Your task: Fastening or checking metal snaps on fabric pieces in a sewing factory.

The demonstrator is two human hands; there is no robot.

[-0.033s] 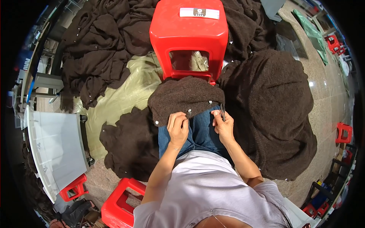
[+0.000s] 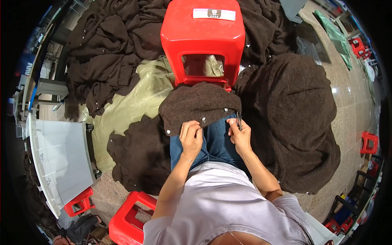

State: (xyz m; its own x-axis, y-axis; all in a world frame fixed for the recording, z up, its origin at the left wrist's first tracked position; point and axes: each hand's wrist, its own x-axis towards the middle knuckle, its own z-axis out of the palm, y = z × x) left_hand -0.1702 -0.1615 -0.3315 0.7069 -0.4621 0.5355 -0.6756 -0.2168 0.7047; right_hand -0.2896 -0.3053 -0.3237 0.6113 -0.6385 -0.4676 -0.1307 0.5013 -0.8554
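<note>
Hands: your left hand [image 2: 191, 136] pinched the near hem of the dark brown knitted garment [image 2: 198, 104], fingers closed on the fabric just beside a small pale button [image 2: 203, 119]; your right hand [image 2: 240, 134] was clenched around a small dark tool [image 2: 238, 119], too small to tell what kind, at the garment's right near corner.
Garment: it lay draped over your knees in blue jeans [image 2: 212, 143], its far edge touching the front of the red plastic stool [image 2: 203, 38]; pale buttons dotted its near edge.
Stool: it stood on the floor straight ahead of you, a white label [image 2: 214, 14] on its seat.
Right heap: a big mound of the same brown knitwear [image 2: 292, 118] sat on the floor beside your right leg.
Left side: another brown piece [image 2: 141, 151] lay by your left leg, on a pale yellowish plastic sheet [image 2: 130, 102]; more brown knitwear [image 2: 108, 53] was heaped toward the far left.
Elsewhere: a grey crate [image 2: 61, 159] stood at the left, and a second red stool [image 2: 126, 218] sat near your left elbow.
</note>
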